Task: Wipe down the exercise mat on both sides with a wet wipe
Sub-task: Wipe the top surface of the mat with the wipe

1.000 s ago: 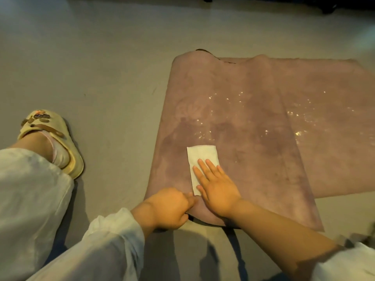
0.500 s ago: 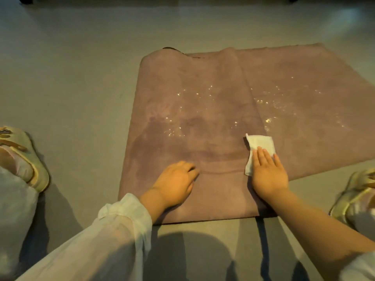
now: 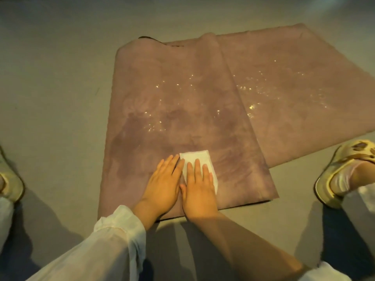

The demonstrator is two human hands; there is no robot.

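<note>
The right grip [image 3: 199, 191] lies flat with its fingers straight and slightly spread, pressing the white wet wipe [image 3: 197, 165] down onto the exercise mat [image 3: 182, 110]; nothing is pinched, the palm and fingers simply cover the near part of the wipe while its far edge shows beyond the fingertips. Half a second ago this hand and the wipe were further to the right, near the fold line of the mat, and they have since slid back toward the middle of the near flap. The left grip [image 3: 165, 185] is just beside it on the left, thumb sides nearly touching, also flat on the mat with fingers straight and together. Before, its fingers were loosely curled and it rested well apart from the right hand.

Under both hands the purple-brown mat is spread on the grey floor [image 3: 56, 94], one layer folded over another, with the fold edge running away to the right of the wipe. Beyond the fingertips the surface shows darker damp patches and glistening wet spots. The near edge of the mat passes under the wrists.

A white sleeve [image 3: 113, 240] covers the left forearm; the right forearm is bare. Far to the right of the hands a foot in a pale yellow slipper [image 3: 341, 173] stands on the floor just off the mat's edge, showing more fully than before. At the far left another slipper [image 3: 10, 183] is partly in view.
</note>
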